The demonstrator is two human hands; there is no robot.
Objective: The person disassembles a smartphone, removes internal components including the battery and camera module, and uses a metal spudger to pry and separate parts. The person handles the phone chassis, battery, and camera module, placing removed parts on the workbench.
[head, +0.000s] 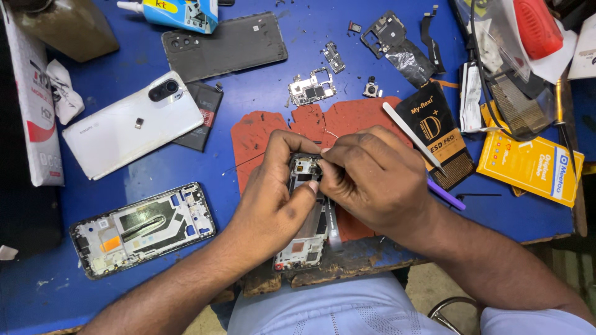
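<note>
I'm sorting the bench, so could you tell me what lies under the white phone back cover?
A dark flat part with a red patch pokes out from under the white back cover, on the blue mat. How far it reaches beneath is hidden.

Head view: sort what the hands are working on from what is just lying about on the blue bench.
In hand:
- opened phone frame, gripped by left hand
- right hand, pinching at the frame's top end
- red mat beneath

Lying about:
- white back cover
- dark back cover
- second open frame
- loose circuit board
- yellow packet
</note>
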